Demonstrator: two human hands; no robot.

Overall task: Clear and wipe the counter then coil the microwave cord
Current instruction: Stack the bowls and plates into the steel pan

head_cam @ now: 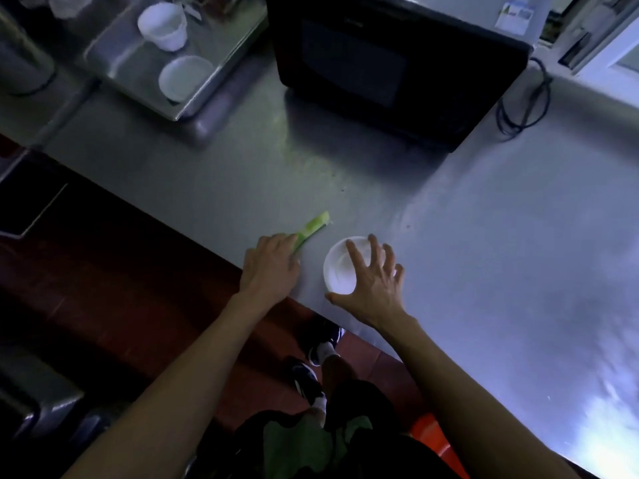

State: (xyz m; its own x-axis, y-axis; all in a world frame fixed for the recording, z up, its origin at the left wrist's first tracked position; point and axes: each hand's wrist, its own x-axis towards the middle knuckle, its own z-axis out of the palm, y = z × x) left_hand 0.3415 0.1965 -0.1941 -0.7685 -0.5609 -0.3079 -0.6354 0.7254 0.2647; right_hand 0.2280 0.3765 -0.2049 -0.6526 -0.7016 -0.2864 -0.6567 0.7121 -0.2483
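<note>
A green vegetable strip (313, 225) lies on the steel counter (484, 236) near its front edge. My left hand (269, 267) covers the strip's near end, fingers curled over it. Just to the right sits a small white bowl (337, 271); my right hand (375, 281) hovers over it with fingers spread, thumb at the bowl's near rim. The black microwave (390, 63) stands at the back. Its black cord (525, 102) lies in a loose loop on the counter to the right of it.
A steel tray (214, 84) at the back left carries a white cup (164, 25) and a white bowl (185, 77). Green smears and crumbs (311, 160) mark the counter before the microwave. My shoes (318, 354) show on the red floor below.
</note>
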